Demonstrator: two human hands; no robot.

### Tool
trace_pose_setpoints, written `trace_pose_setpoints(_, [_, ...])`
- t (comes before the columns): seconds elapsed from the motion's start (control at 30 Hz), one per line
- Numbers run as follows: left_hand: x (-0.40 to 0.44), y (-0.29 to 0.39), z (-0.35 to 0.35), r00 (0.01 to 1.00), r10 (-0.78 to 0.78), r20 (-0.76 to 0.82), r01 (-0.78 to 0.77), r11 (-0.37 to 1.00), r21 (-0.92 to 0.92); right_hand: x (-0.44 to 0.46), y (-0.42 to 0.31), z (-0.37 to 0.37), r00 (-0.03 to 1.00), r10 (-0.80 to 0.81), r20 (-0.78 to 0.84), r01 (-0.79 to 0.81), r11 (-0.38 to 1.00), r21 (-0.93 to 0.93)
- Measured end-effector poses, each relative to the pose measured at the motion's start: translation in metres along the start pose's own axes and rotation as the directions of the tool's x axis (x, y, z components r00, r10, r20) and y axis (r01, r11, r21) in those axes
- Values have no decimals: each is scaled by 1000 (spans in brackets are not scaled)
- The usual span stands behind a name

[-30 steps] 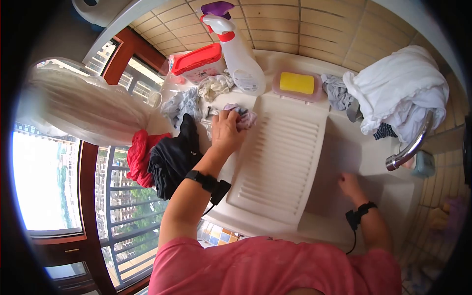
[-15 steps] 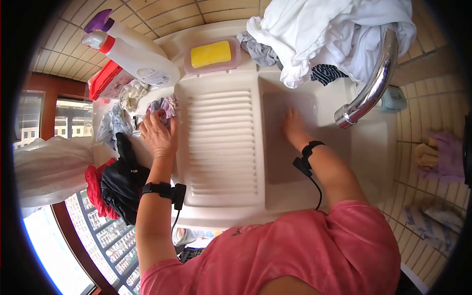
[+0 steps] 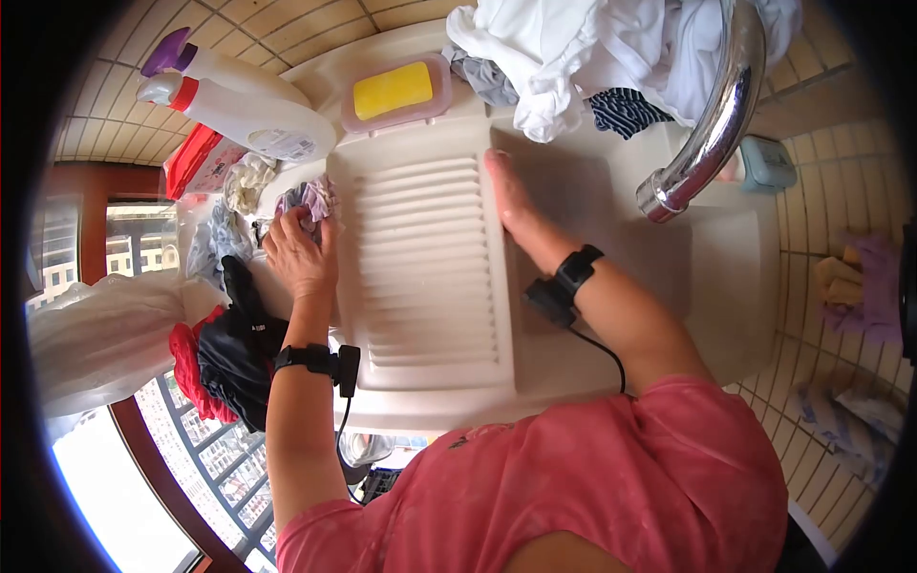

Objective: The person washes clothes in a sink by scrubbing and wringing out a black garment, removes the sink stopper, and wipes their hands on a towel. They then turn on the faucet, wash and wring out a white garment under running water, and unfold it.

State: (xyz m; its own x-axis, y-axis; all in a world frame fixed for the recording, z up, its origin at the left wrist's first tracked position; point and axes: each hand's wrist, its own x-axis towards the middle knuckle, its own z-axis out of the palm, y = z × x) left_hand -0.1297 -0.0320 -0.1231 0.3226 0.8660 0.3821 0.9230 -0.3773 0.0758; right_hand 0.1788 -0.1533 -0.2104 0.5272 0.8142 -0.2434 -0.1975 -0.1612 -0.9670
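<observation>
My left hand (image 3: 299, 250) is at the left edge of the washboard (image 3: 420, 258), its fingers and thumb closed about a small crumpled purple-grey cloth (image 3: 321, 199). On the right, my right hand (image 3: 506, 191) is held edge-on with straight fingers and nothing in it. It is beside the divider between the ribbed washboard and the sink basin (image 3: 611, 220). Whether its far side touches the divider cannot be seen. Cloudy water seems to stand in the basin. Each wrist wears a black strap with a small device and a cable.
A chrome faucet (image 3: 712, 134) arches over the basin, with white clothes (image 3: 544, 57) heaped behind it. A yellow sponge (image 3: 393, 90) sits in a pink dish (image 3: 441, 91). Bottles (image 3: 258, 124) stand at the back left. Black and red clothes (image 3: 239, 353) lie at the left.
My right hand has come out of the basin's water and moved left to the divider beside the washboard. My left hand stays at the purple-grey cloth. The camera view has shifted slightly.
</observation>
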Motion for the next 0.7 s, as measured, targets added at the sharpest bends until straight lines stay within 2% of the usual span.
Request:
trace_pose_setpoints(0.07, [-2,3,-3,1000,-7,-6,7,1000,16,-19,-14,7,997,23,67,-27,999,46])
trace_pose_setpoints(0.1, [0,5,-3,1000,-14,-18,14,999,30,-28,14,7,999,12,34,-11,1000,-20])
trace_pose_setpoints(0.13, [2,6,-2,1000,-18,-13,18,1000,23,-54,-11,2,990,85,110,-83,996,-21])
trace_pose_setpoints(0.2, [1,4,-1,1000,5,-23,-5,1000,16,-90,43,1,989,129,71,-135,987,88])
trace_pose_setpoints(0.23, [1,3,0,999,14,-30,-14,1000,22,-110,44,-6,989,133,69,-139,987,85])
trace_pose_setpoints(0.3, [1,-1,3,1000,-13,-4,13,1000,1,-137,40,-39,934,148,326,-171,984,45])
trace_pose_setpoints(0.33, [1,-1,4,999,-39,20,39,999,-18,-136,40,-63,934,146,325,-169,984,46])
trace_pose_setpoints(0.37, [0,0,4,999,-35,19,35,999,-19,-133,44,-94,813,147,564,103,916,-388])
trace_pose_setpoints(0.4, [-1,0,5,999,-42,9,42,999,-3,-128,47,-116,637,272,721,452,626,-635])
trace_pose_setpoints(0.43, [1,1,5,999,-48,-2,48,999,13,-119,48,-127,640,268,720,452,627,-635])
trace_pose_setpoints(0.5, [2,1,5,999,-48,9,48,999,1,-93,54,-142,709,352,611,408,503,-762])
trace_pose_setpoints(0.57, [0,0,0,998,-58,20,58,998,3,-60,63,-144,859,172,482,371,441,-817])
trace_pose_setpoints(0.6, [1,1,-2,1000,-29,1,29,1000,2,-44,71,-145,854,172,491,378,444,-812])
trace_pose_setpoints(0.67, [3,6,-2,1000,-1,-25,1,1000,2,-19,92,-152,971,-75,226,238,343,-909])
trace_pose_setpoints(0.7, [3,6,-2,1000,-3,-12,3,1000,-9,-15,109,-155,969,-80,232,245,346,-906])
